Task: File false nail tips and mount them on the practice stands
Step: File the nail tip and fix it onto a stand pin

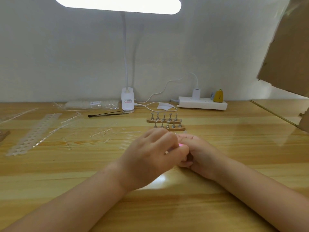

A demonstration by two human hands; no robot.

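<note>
- Where the two forearms rise from the bottom corners of the frame and meet just right of centre, the left hand (151, 154) lies over the right hand (194, 152), fingers of both curled inward and touching.
- Between them shows a small pink object (181, 145), possibly a nail file; most of it is hidden, so its long axis cannot be told. No false nail tip is clearly visible in the grasp. Both hands seem to pinch something small, though what each holds is uncertain.
- Directly beyond the knuckles, toward the upper centre, stand two wooden practice stands (167, 127), one just behind the other, long sides running left to right, each with a row of bare metal pegs. The near stand sits just past the fingertips; the right hand looks slightly nearer to it.
- Left of the hands, clear plastic sprues and loose nail tips (100, 132) lie scattered on the wooden table (167, 206), and a long white perforated strip (36, 133) slants across the left of the frame.
- Farther back: a clip lamp base (127, 102), a thin black brush (105, 114), a bag of nail tips (91, 104) and a white power strip (202, 103) along the wall.
- Open table lies right of the stands; reaching forward looks unobstructed.
</note>
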